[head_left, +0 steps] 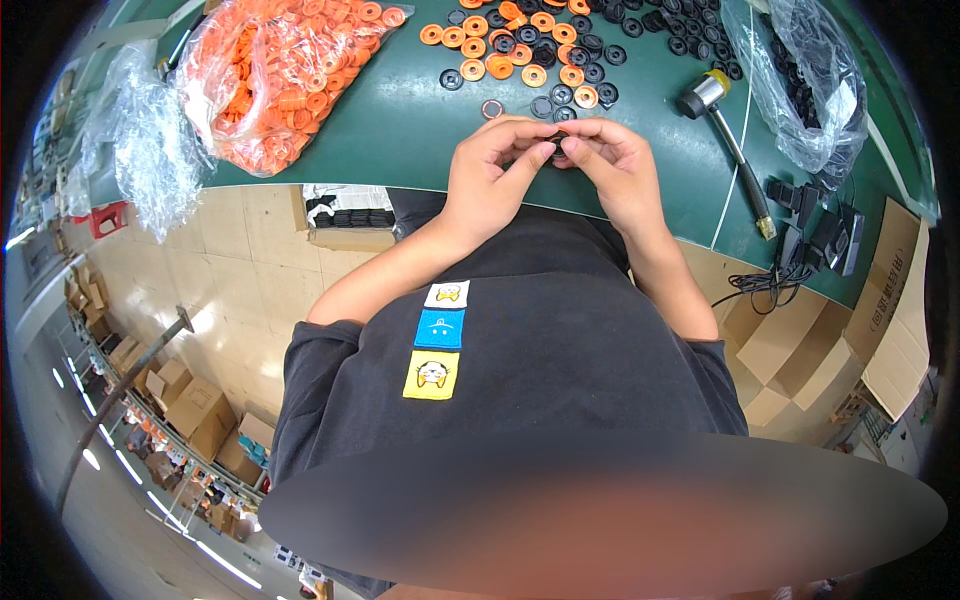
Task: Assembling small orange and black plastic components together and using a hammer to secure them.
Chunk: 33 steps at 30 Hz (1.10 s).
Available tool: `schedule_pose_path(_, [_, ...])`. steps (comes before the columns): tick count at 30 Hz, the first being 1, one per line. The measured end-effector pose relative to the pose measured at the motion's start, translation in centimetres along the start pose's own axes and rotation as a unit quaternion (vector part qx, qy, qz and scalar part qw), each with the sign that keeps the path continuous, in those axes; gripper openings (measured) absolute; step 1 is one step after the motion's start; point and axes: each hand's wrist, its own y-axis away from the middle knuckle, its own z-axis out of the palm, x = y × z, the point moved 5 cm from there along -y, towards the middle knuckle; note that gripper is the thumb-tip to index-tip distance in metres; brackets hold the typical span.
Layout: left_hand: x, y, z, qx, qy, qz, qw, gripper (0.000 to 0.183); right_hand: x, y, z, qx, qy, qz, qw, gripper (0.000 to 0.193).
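Close to the table's near edge, my left hand [488, 172] and my right hand [625, 172] meet fingertip to fingertip. Between them they pinch a small round black plastic part [558, 146]; a bit of orange shows at its far side, and the fingers hide most of it. Just beyond my left fingers lies a thin ring [492, 109]. Loose orange discs [534, 75] and black discs [541, 106] are scattered past both hands, with more black ones heaped toward the far right.
A clear bag of orange parts [290, 85] and crumpled plastic film [155, 140] lie left on the green table [400, 130]. To the right are a mallet [735, 145], a bag of black parts [810, 90] and cabled adapters [830, 235]. An open carton [800, 355] stands below.
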Motion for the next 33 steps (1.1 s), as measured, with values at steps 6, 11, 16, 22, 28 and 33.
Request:
schedule_pose_path(6, [0.6,-0.2,-0.2,0.002,-0.046,0.045,0.998,0.014,0.2,0.2,0.4,0.027,-0.011,-0.004,1.000,0.020])
schedule_pose_path(11, [2.0,-0.1,0.1,0.006,-0.131,0.094,0.987,0.012,0.7,0.4,0.7,0.021,-0.019,-0.015,0.999,0.015])
schedule_pose_path(16, [1.6,-0.1,0.0,0.001,-0.113,0.090,0.989,0.012,0.8,1.1,1.4,0.035,-0.019,-0.067,0.997,0.014])
schedule_pose_path(22, [0.7,-0.3,0.0,-0.013,-0.037,-0.009,0.999,0.012,1.3,1.4,1.4,0.067,-0.016,-0.074,0.995,0.013])
schedule_pose_path(28, [-0.4,-0.6,-0.4,-0.023,0.085,-0.102,0.991,0.016,0.4,1.4,0.6,0.047,-0.052,-0.004,0.998,0.025])
schedule_pose_path(33, [-0.6,-0.7,0.0,-0.036,0.112,-0.109,0.987,0.017,-0.1,1.7,0.5,0.042,-0.020,0.002,0.999,0.029])
